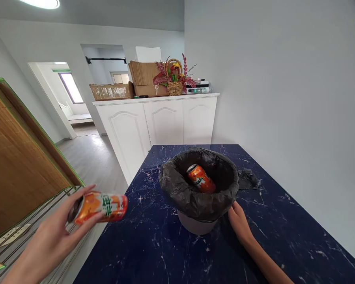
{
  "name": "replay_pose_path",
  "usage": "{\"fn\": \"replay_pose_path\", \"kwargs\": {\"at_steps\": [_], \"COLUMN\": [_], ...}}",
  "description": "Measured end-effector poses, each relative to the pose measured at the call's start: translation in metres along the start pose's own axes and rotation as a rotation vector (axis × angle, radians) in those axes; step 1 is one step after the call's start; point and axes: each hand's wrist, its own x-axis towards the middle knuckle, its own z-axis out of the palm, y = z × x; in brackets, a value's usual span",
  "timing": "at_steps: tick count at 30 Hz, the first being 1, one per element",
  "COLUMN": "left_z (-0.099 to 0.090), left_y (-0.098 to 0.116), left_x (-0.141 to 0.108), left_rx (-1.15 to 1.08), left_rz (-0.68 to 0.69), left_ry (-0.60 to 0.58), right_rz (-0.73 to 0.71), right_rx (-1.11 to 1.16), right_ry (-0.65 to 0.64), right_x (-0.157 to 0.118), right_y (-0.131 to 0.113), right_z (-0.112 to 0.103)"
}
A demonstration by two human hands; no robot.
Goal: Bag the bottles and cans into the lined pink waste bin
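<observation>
My left hand holds an orange can on its side, off the left edge of the dark blue table. A round bin lined with a black plastic bag stands on the table. Inside the bin, a second orange can lies tilted. At the bin's right side is my right hand, its fingers partly hidden behind the bag and rim.
Black plastic lies right of the bin. Behind the table, a white cabinet bears cardboard boxes and a flower basket. A metal rack stands at the left, and a grey wall at the right.
</observation>
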Motion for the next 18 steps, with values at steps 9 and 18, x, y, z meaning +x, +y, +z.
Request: {"fn": "replay_pose_path", "kwargs": {"at_steps": [9,18], "left_z": [0.024,0.096], "left_y": [0.156,0.221], "left_x": [0.079,0.131], "left_rx": [-0.402,-0.328], "left_rz": [0.262,0.537], "left_ry": [-0.048,-0.411], "right_rz": [-0.026,-0.043], "right_rx": [0.028,0.065], "right_ry": [-0.009,-0.015], "right_x": [0.000,0.002], "right_y": [0.000,-0.001], "right_z": [0.001,0.002]}}
